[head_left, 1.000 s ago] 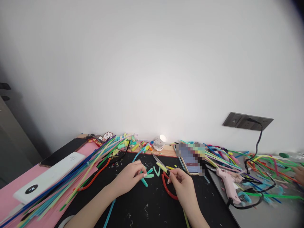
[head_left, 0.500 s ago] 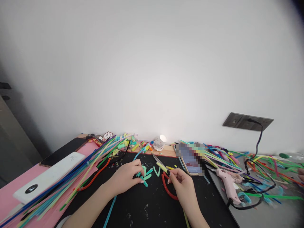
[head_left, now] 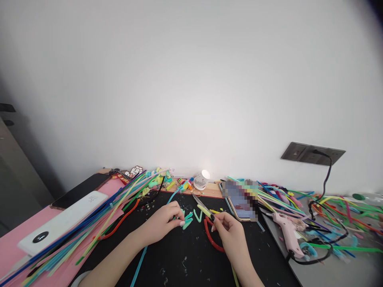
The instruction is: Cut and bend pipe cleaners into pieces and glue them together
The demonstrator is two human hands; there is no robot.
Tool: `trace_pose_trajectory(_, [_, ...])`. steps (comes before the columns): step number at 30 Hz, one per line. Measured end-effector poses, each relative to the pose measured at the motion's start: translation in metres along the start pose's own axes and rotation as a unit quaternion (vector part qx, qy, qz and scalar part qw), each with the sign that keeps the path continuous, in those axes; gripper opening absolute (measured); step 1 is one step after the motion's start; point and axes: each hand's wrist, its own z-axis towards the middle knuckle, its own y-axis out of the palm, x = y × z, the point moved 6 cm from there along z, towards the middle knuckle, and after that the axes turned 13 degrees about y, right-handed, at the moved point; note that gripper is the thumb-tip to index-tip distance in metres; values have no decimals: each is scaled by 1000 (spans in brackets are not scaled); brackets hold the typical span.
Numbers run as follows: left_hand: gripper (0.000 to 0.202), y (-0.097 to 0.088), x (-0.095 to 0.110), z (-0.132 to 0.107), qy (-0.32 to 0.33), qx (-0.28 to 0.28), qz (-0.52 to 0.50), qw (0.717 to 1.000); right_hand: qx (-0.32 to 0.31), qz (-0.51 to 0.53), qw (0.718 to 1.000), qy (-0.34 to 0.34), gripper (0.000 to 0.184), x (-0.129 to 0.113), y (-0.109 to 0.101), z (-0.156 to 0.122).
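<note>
The left hand [head_left: 163, 224] is curled, its fingertips pinched on a few short teal pieces [head_left: 187, 220] that lie on the black mat [head_left: 179, 259]. The right hand [head_left: 229, 232] is closed on a yellow tool [head_left: 204, 209], whose metal tip points away toward the wall. A red loop [head_left: 209, 239] lies on the mat, partly under this hand. Between the hands a bent green piece [head_left: 197, 216] rests flat. Beyond the right hand is a phone [head_left: 239, 199], and to its right a pink glue gun [head_left: 287, 233] among loose straws [head_left: 332, 215]. A long bundle of straws [head_left: 104, 217] crosses the desk [head_left: 12, 243] on the left, beside a white power bank [head_left: 60, 223]. A small lit candle [head_left: 202, 180] stands by the wall.
</note>
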Motion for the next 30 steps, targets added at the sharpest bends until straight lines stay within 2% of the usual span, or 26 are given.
trace_pose_trajectory(5, [17,1,0,1,-19,30,-120,992,-1,1,1000,-4,23,1,0,-1])
trace_pose_trajectory(13, [22,-1,5,0,-26,37,-205,978,1,18,1000,1,26,1,-1,-1])
trace_pose_trajectory(15, [22,-4,4,1,-25,51,-179,982,0,26,1000,5,27,0,-2,-1])
trace_pose_trajectory(18, [22,-13,-3,0,-34,111,-74,990,-7,43,999,17,27,-1,-1,-1])
trace_pose_trajectory(21, [26,-21,-9,-2,-45,162,20,986,-12,59,998,22,26,0,-1,0])
trace_pose_trajectory(26, [40,-27,-14,-5,-57,200,46,977,-15,68,997,22,25,2,-1,0])
trace_pose_trajectory(30, [37,-38,-13,-10,-65,267,59,960,-28,85,995,33,25,3,-1,0])
